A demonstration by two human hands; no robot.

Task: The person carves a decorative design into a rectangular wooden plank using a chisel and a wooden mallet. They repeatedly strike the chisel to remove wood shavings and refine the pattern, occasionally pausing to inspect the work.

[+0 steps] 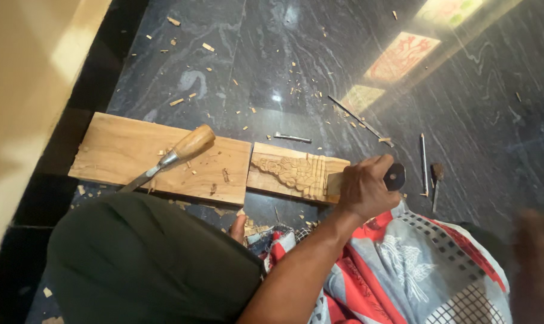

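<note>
My left hand (363, 187) is closed around a dark-handled carving tool (395, 176), pressed at the right end of a small carved wooden panel (290, 173) with a floral relief. A blurred brown shape at the right edge looks like my right hand (536, 255); what it holds cannot be made out. A chisel with a rounded wooden handle (185, 149) lies loose on a longer plain plank (122, 150) that butts against the panel's left end.
Several thin metal carving tools (424, 163) lie on the dark stone floor (272, 66) beyond the panel, among scattered wood chips. My green shirt (140, 258) and a red patterned cloth (416, 270) fill the foreground. A pale wall (20, 90) stands on the left.
</note>
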